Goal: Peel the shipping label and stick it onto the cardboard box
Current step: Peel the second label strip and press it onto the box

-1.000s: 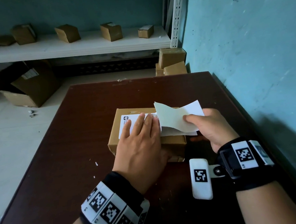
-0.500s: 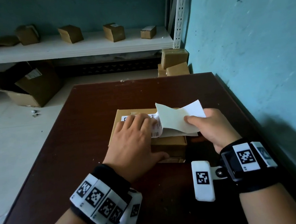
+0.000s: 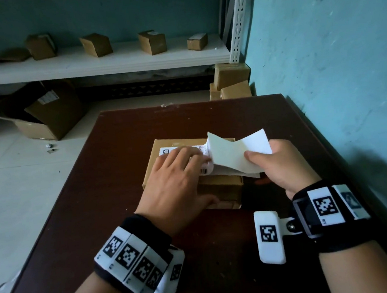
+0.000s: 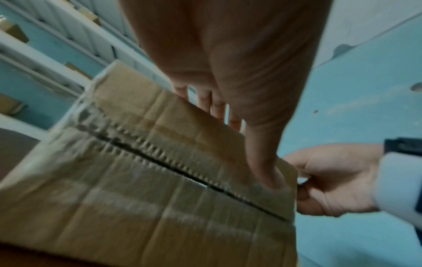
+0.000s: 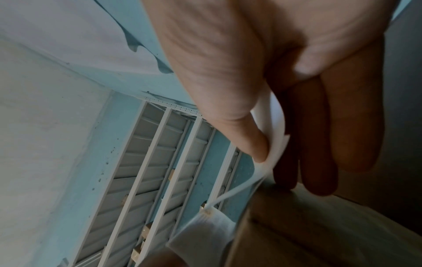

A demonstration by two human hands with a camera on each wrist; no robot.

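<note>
A brown cardboard box (image 3: 220, 186) lies in the middle of the dark red table (image 3: 124, 224). A white shipping label (image 3: 164, 152) lies partly stuck on the box top. My left hand (image 3: 178, 171) lies flat over it with straight fingers, and its thumb rests on the box's near side (image 4: 267, 173). My right hand (image 3: 281, 161) pinches the pale, curled backing paper (image 3: 233, 156) between thumb and fingers at the box's right edge. In the right wrist view the thumb presses the backing paper (image 5: 274, 150) against the fingers.
A blue wall (image 3: 333, 62) runs along the table's right side. Behind the table stands a white shelf (image 3: 99, 63) with several small boxes. More boxes (image 3: 231, 81) sit on the floor beside it, and a larger open carton (image 3: 43, 118) lies at the left.
My left hand has slid rightwards along the label towards the peeled edge. The right hand holds the backing paper in much the same place.
</note>
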